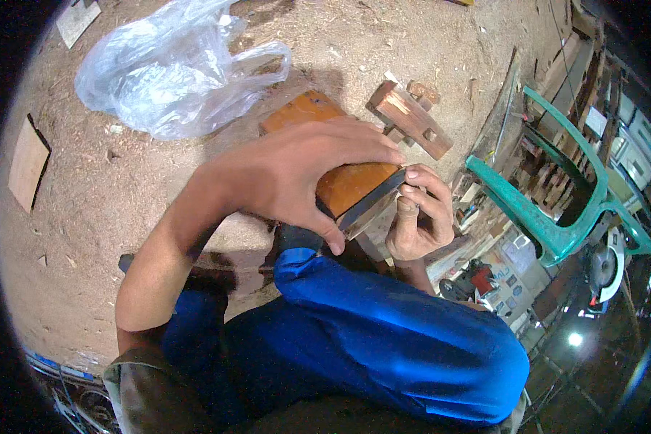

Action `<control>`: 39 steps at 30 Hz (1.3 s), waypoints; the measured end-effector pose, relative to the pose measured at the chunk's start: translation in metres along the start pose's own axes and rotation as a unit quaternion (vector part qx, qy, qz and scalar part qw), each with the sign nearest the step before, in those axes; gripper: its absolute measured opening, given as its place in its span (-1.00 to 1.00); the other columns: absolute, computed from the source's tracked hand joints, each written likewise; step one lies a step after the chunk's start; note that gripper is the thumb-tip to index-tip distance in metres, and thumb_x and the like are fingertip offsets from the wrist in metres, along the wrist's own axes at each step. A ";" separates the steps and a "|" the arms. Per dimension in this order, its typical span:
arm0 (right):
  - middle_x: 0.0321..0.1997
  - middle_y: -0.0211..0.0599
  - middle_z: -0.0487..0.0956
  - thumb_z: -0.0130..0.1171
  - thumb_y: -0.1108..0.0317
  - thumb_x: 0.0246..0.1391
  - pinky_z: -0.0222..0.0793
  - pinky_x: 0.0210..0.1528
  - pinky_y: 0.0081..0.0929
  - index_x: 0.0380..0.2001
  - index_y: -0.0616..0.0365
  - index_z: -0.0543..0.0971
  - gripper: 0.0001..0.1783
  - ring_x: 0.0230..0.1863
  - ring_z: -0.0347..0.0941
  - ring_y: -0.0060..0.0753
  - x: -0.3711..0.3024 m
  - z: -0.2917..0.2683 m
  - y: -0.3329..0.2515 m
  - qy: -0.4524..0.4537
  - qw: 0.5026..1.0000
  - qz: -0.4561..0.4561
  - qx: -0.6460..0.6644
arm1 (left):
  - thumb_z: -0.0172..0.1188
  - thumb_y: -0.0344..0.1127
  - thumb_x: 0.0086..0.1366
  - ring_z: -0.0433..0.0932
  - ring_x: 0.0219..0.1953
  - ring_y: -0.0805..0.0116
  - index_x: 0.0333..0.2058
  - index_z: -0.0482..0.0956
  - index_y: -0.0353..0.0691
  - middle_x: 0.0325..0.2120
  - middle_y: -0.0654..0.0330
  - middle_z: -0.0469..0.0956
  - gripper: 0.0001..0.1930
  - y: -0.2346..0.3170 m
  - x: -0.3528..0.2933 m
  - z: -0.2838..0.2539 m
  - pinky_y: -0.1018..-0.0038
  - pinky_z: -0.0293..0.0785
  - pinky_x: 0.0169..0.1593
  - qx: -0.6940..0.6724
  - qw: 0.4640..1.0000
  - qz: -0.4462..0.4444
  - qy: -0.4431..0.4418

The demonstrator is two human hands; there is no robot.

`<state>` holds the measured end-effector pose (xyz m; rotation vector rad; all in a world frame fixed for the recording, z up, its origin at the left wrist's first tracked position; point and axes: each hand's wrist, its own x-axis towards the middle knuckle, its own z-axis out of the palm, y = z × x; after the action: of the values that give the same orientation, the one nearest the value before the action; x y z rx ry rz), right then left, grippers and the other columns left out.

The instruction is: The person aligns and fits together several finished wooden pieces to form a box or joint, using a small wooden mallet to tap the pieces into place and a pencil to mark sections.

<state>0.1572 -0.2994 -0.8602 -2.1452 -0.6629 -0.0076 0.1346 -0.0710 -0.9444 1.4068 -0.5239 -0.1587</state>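
Both hands are on one orange-brown wooden board (354, 184), which sits just above the person's blue-trousered knee (383, 325), over the sawdust-covered floor (123, 210). The left hand (304, 173) lies across the top face of the board, palm down, fingers stretched along it and the thumb hooked under the near edge, so the board is clamped between thumb and fingers. The right hand (416, 217) is curled at the board's right end, its fingertips pinching the dark edge there; whether it also holds something small against that edge cannot be told.

Going by size, the floor fills most of the view, pale with sawdust and chips. A green plastic chair (557, 217) lies tipped at the right, near stacked timber offcuts. A crumpled clear plastic bag (173, 72) rests on the floor at the upper left, well apart from the hands. Just beyond the board, a short reddish wooden block (412, 119) lies at an angle with smaller scraps beside it. A flat brown wooden panel (29, 163) lies at the far left edge of the floor. A circular saw (604, 267) with a pale guard sits low at the right, beneath the chair's leg
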 end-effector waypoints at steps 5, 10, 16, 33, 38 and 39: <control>-0.20 -0.04 0.67 0.41 0.53 0.02 0.53 0.00 -0.18 -0.30 0.24 0.70 -0.86 -0.09 0.62 -0.02 0.010 0.002 -0.006 -0.009 1.000 -0.002 -0.009 | 0.58 0.07 -0.07 0.31 0.37 -0.06 0.35 0.33 -0.19 0.31 -0.03 0.39 0.03 0.015 0.002 -0.008 0.04 0.14 0.44 -0.005 1.000 0.016 0.002; -0.17 -0.02 0.68 0.40 0.59 -0.02 0.52 0.03 -0.20 -0.31 0.26 0.72 -0.85 -0.08 0.62 -0.03 0.025 0.010 -0.012 -0.006 1.000 0.002 0.000 | 0.48 -0.26 0.06 0.49 0.22 -0.03 0.17 0.55 -0.18 0.17 0.02 0.53 -0.36 0.032 0.009 -0.008 0.14 0.37 0.30 -0.010 0.993 0.008 0.117; -0.18 -0.04 0.68 0.43 0.66 -0.15 0.53 0.02 -0.22 -0.31 0.30 0.71 -0.75 -0.09 0.62 -0.04 0.039 0.013 -0.018 -0.025 1.000 -0.005 -0.003 | 0.37 -0.46 0.10 0.67 -0.03 0.08 0.01 0.66 -0.11 -0.08 0.10 0.68 -0.57 0.068 0.019 0.005 0.33 0.59 0.05 0.093 0.966 -0.092 0.221; -0.21 -0.17 0.71 0.42 0.59 -0.03 0.56 -0.11 -0.43 -0.33 0.23 0.74 -0.86 -0.21 0.66 -0.28 0.065 0.029 -0.030 0.015 0.998 0.023 0.052 | 0.23 -0.44 0.36 0.72 -0.14 0.00 -0.05 0.58 -0.28 -0.19 -0.05 0.69 -0.79 0.083 0.019 0.010 0.32 0.65 -0.16 0.126 0.935 -0.163 0.289; -0.25 -0.20 0.72 0.43 0.54 0.00 0.55 -0.11 -0.43 -0.31 0.21 0.75 -0.87 -0.21 0.66 -0.31 0.065 0.027 -0.032 0.012 0.998 0.032 0.048 | 0.23 -0.44 0.36 0.73 -0.18 0.00 -0.09 0.62 -0.28 -0.23 -0.07 0.70 -0.83 0.073 0.018 0.011 0.30 0.65 -0.16 0.170 0.929 -0.116 0.306; -0.26 -0.21 0.72 0.42 0.53 0.01 0.56 -0.11 -0.43 -0.31 0.21 0.75 -0.87 -0.21 0.67 -0.30 0.067 0.026 -0.034 0.015 0.998 0.033 0.044 | 0.24 -0.44 0.35 0.73 -0.19 0.01 -0.10 0.62 -0.28 -0.24 -0.07 0.70 -0.83 0.073 0.019 0.010 0.31 0.65 -0.17 0.180 0.929 -0.116 0.301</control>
<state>0.1928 -0.2327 -0.8352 -2.0770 -0.5642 0.0261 0.1319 -0.0751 -0.8682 1.7755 0.1349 0.1919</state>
